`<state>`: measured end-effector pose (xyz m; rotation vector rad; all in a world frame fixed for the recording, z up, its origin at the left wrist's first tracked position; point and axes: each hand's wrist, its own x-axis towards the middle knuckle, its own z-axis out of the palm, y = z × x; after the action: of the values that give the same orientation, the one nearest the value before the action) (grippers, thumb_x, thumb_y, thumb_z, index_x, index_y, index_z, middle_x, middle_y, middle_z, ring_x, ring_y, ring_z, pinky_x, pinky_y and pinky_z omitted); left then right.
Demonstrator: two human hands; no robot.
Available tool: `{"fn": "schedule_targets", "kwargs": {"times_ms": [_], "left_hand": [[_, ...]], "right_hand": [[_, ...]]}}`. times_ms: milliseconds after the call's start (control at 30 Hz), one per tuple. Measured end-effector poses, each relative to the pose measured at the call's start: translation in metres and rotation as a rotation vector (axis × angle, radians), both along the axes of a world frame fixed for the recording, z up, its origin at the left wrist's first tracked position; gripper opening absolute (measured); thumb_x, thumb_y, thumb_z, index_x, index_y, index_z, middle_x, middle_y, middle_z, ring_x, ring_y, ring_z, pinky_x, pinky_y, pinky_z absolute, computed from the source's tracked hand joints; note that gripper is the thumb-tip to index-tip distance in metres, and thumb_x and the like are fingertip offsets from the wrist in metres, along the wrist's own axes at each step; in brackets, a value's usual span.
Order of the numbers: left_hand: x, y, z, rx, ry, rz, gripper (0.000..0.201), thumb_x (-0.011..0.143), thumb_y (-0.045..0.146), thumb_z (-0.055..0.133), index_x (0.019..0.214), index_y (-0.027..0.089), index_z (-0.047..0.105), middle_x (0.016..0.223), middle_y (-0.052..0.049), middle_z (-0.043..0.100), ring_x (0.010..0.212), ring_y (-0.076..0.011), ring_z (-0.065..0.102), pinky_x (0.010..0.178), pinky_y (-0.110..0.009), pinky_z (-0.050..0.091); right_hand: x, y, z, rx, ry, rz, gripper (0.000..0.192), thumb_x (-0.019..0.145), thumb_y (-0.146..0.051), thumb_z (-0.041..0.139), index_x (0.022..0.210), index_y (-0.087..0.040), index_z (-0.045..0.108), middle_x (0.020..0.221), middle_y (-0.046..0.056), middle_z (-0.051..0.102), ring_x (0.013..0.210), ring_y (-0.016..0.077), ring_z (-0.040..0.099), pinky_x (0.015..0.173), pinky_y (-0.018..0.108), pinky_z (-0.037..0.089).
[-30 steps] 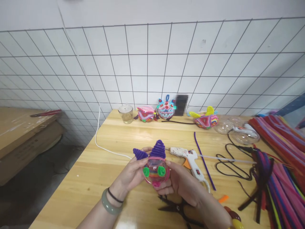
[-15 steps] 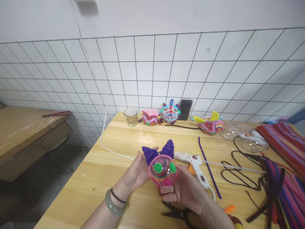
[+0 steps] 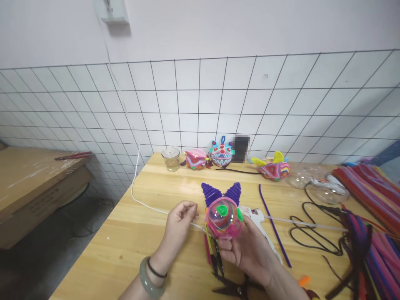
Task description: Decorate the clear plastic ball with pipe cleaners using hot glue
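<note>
In the head view, my right hand (image 3: 250,250) is closed around the lower right side of a clear plastic ball decorated as an animal head (image 3: 225,225). The ball has a pink rim, two green eyes, a pink nose and coloured fuzzy strips inside. Two purple pipe-cleaner ears (image 3: 233,194) stand up from its top. To the left of the ball and apart from it, my left hand (image 3: 181,221) has its fingers curled and thumb pressed to them; anything pinched there is too small to make out. Behind my right hand lies a white hot glue gun (image 3: 258,216), partly hidden.
Scissors (image 3: 239,290) and yellow-and-black pliers (image 3: 215,254) lie below the ball. A purple pipe cleaner (image 3: 274,225) lies to the right, beside tangled black cable (image 3: 308,233) and pipe-cleaner bundles (image 3: 368,191). Finished ornaments (image 3: 221,155) and a glass cup (image 3: 171,159) stand along the wall.
My left hand has come off the ball and moved down-left, its fingers curling together. My right hand still holds the ball, now slightly farther right and turned. The view has tilted up slightly.
</note>
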<state>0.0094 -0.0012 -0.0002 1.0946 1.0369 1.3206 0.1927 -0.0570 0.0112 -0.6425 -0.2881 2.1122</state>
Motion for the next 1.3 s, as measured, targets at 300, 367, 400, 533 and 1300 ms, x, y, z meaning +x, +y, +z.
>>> {"fn": "schedule_targets", "kwargs": {"times_ms": [300,367,400,533,1300], "left_hand": [[0.001,-0.011,0.003,0.053,0.045,-0.025,0.018,0.068,0.033,0.075,0.065,0.017,0.068,0.059,-0.002,0.068,0.058,-0.0162,0.060,0.060,-0.027,0.047],[0.001,-0.015,0.004,0.096,0.106,-0.025,0.017,0.072,0.032,0.072,0.065,0.017,0.067,0.060,-0.002,0.068,0.058,-0.0164,0.061,0.058,-0.027,0.046],[0.000,-0.017,0.005,0.142,0.153,-0.016,0.016,0.074,0.030,0.071,0.065,0.018,0.067,0.061,-0.002,0.068,0.059,-0.0165,0.061,0.058,-0.027,0.046],[0.000,-0.024,0.008,0.482,0.350,0.033,0.009,0.081,0.020,0.063,0.084,0.021,0.072,0.075,-0.004,0.070,0.073,-0.0182,0.063,0.071,-0.030,0.047],[0.000,-0.027,-0.003,1.033,0.728,-0.036,0.061,0.086,0.005,0.049,0.142,0.024,0.037,0.106,-0.014,0.065,0.098,-0.0242,0.058,0.083,-0.041,0.048]], "right_hand": [[0.001,0.000,0.003,0.003,0.052,-0.022,0.038,0.078,-0.045,0.069,0.092,-0.010,0.071,0.075,0.010,0.077,0.068,0.0186,0.073,0.066,0.028,0.058],[0.002,0.000,0.003,-0.003,0.062,-0.022,0.040,0.075,-0.044,0.072,0.093,-0.008,0.071,0.075,0.010,0.076,0.066,0.0181,0.073,0.065,0.027,0.058],[0.002,0.000,0.002,-0.008,0.063,-0.023,0.040,0.074,-0.043,0.074,0.093,-0.008,0.071,0.074,0.010,0.076,0.066,0.0180,0.072,0.065,0.027,0.058],[0.004,0.001,0.001,-0.012,0.052,-0.037,0.040,0.071,-0.043,0.077,0.092,-0.009,0.072,0.072,0.008,0.076,0.066,0.0174,0.072,0.065,0.026,0.058],[0.001,-0.001,0.004,0.010,0.048,-0.076,0.039,0.075,-0.043,0.074,0.095,-0.010,0.071,0.084,0.014,0.078,0.070,0.0196,0.074,0.070,0.029,0.058]]}}
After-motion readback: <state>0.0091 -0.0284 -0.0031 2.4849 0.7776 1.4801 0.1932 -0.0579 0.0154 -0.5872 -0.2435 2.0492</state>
